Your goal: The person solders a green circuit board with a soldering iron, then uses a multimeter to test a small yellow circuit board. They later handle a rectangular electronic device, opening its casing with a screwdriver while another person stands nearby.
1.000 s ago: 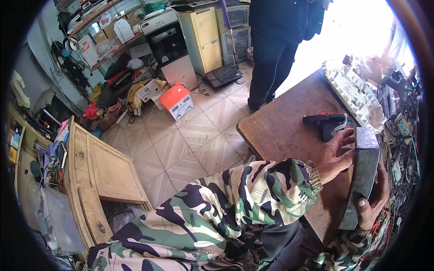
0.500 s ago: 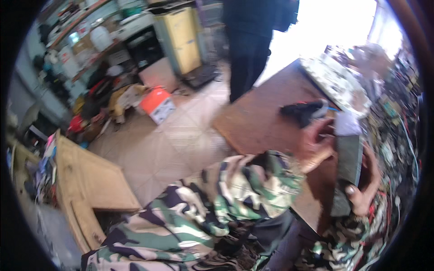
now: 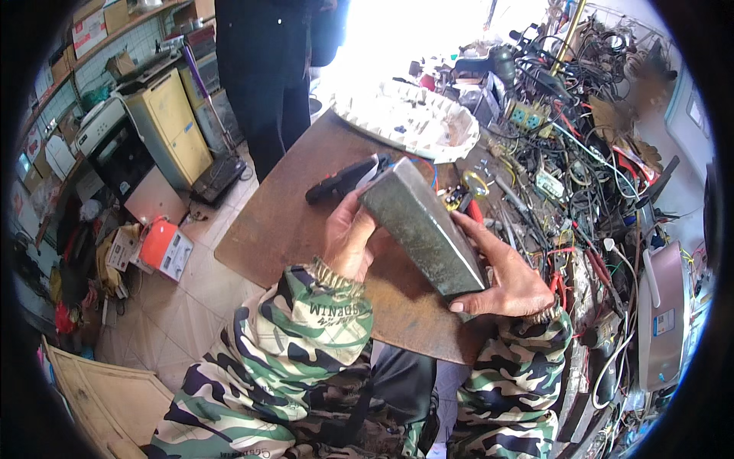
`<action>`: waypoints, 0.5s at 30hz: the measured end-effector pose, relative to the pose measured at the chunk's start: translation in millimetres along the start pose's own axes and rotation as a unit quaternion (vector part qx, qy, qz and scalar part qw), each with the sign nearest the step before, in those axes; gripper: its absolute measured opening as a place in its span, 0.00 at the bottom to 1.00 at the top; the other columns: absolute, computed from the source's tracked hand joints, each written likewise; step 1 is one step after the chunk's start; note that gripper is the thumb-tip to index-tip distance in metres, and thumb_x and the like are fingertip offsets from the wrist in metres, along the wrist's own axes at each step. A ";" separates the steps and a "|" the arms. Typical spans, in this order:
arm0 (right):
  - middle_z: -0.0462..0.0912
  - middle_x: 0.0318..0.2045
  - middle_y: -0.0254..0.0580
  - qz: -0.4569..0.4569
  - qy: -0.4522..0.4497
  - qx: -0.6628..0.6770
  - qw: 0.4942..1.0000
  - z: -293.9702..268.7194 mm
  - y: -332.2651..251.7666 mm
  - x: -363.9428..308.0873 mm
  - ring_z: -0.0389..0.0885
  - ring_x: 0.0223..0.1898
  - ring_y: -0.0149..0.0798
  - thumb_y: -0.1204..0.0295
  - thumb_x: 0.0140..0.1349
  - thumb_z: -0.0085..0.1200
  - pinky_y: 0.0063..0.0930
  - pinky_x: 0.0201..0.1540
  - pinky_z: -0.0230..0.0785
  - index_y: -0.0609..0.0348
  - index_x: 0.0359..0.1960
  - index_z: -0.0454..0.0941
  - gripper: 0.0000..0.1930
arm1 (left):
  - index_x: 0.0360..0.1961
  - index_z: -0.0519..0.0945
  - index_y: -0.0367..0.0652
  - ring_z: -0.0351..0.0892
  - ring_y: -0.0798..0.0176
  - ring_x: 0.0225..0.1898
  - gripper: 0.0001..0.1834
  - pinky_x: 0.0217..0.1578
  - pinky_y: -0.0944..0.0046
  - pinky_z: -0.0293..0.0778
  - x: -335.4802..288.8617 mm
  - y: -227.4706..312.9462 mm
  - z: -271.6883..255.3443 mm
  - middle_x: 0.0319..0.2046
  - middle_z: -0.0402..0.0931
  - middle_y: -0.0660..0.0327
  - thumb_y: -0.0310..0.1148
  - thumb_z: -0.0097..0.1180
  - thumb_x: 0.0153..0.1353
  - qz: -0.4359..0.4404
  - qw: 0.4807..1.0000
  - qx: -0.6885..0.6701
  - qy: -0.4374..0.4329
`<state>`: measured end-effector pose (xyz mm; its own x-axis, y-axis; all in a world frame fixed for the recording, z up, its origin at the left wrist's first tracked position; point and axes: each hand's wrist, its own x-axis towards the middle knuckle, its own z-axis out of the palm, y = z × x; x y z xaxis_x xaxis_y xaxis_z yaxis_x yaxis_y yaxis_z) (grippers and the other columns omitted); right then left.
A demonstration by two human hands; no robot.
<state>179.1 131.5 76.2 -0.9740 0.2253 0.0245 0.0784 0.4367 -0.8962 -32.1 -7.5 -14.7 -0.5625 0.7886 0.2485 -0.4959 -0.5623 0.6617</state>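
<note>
A long grey metal block (image 3: 424, 237) with flat, scuffed faces is held above the brown table, slanting from far left to near right. My left hand (image 3: 350, 237) grips its far left end, thumb on the near side and the other fingers mostly hidden. At the lower right end my right hand (image 3: 508, 271) clasps it, thumb under the near edge and fingers along the right side. Behind the left hand a black handheld object (image 3: 344, 180) with a little red on it lies on the table; I cannot make out its kind.
The brown tabletop (image 3: 267, 222) carries a white round tray (image 3: 468, 131) with a ridged rim at the back. Tangled cables and tools (image 3: 581, 138) are heaped along the right. A person in dark clothes (image 3: 264, 69) stands beyond the table. An orange-and-white box (image 3: 167, 249) sits on the floor at left.
My view has turned right, bringing the block and both hands to the middle. The block, nearly upright in view before, now slants; the left hand has closed on its far end.
</note>
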 end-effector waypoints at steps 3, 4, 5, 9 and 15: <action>0.70 0.69 0.56 0.014 -0.001 0.016 1.000 -6.0 2.2 3.1 0.66 0.72 0.46 0.63 0.49 0.80 0.38 0.75 0.54 0.70 0.76 0.53 0.58 | 0.67 0.70 0.41 0.83 0.57 0.56 0.28 0.56 0.49 0.82 -2.9 4.1 -1.0 0.57 0.79 0.57 0.44 0.60 0.74 -0.003 1.000 0.022 0.014; 0.70 0.69 0.57 0.019 0.000 0.052 0.998 -5.6 3.6 2.0 0.66 0.72 0.46 0.61 0.50 0.80 0.39 0.75 0.54 0.70 0.77 0.53 0.58 | 0.67 0.71 0.41 0.83 0.57 0.55 0.27 0.55 0.50 0.82 -3.6 2.9 -1.7 0.57 0.79 0.57 0.43 0.60 0.74 -0.009 1.000 0.026 0.014; 0.69 0.70 0.57 0.019 0.008 0.059 0.998 -7.4 6.8 1.5 0.65 0.73 0.47 0.61 0.50 0.79 0.40 0.75 0.53 0.70 0.77 0.53 0.58 | 0.67 0.71 0.41 0.84 0.57 0.55 0.27 0.54 0.51 0.82 -4.1 2.7 -2.9 0.56 0.79 0.56 0.43 0.60 0.74 -0.015 0.999 0.030 0.013; 0.64 0.73 0.59 0.016 0.034 0.127 0.991 -10.9 17.3 0.9 0.62 0.75 0.51 0.57 0.54 0.75 0.43 0.76 0.52 0.70 0.78 0.52 0.57 | 0.69 0.69 0.45 0.81 0.56 0.58 0.25 0.57 0.48 0.82 1.5 4.6 -9.7 0.58 0.79 0.58 0.39 0.55 0.76 -0.085 0.992 0.076 0.047; 0.70 0.69 0.57 0.010 0.070 0.275 0.959 -1.7 7.1 -1.2 0.68 0.71 0.49 0.51 0.54 0.68 0.39 0.73 0.56 0.73 0.75 0.58 0.53 | 0.73 0.63 0.49 0.78 0.52 0.61 0.29 0.56 0.41 0.81 -4.1 9.2 3.8 0.62 0.75 0.56 0.42 0.54 0.76 -0.100 0.992 0.071 0.009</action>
<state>181.2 135.8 70.5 -0.9322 0.3606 0.0298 -0.0653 -0.0865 -0.9941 -31.8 -14.9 -7.0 -0.4740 0.8758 0.0909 -0.5018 -0.3535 0.7895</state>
